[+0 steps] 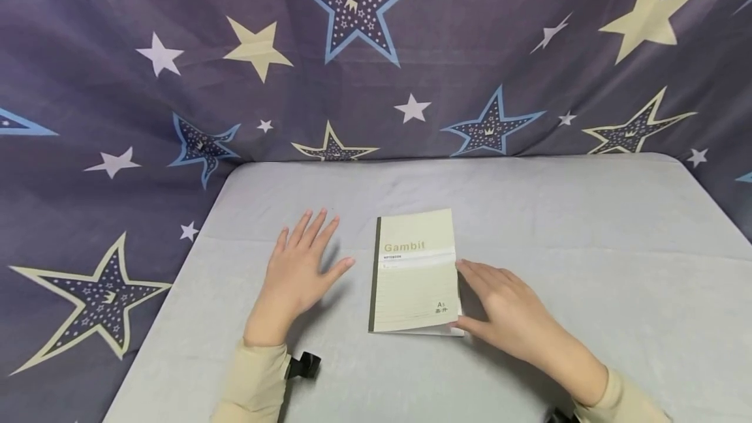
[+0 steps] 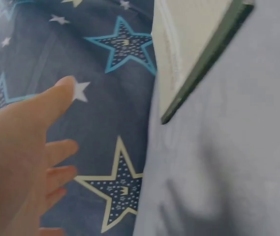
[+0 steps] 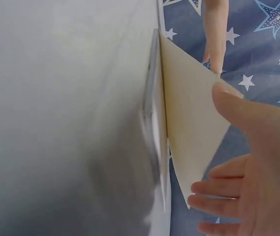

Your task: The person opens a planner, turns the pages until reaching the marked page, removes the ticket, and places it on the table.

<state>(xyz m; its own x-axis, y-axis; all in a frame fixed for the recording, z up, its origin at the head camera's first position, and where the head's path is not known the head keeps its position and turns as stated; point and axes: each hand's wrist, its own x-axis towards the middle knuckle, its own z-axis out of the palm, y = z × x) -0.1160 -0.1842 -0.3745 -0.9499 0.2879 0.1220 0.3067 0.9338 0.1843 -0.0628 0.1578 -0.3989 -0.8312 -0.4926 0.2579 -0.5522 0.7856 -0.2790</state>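
A cream "Gambit" notebook with a dark spine lies on the grey cloth, its front cover lifted a little along the right side. My right hand is at that side, fingertips touching the cover's edge and thumb at its lower corner. From the right wrist, the raised cover stands away from the pages, with thumb and fairly straight fingers against its edge. Left of the notebook, my left hand hovers over the cloth, fingers spread and holding nothing. In the left wrist view, the dark spine is apart from that hand.
A pale grey cloth covers the table. Behind it and along the left hangs a dark curtain printed with stars. A black wrist device sits at the left sleeve, and another shows partly by the right sleeve.
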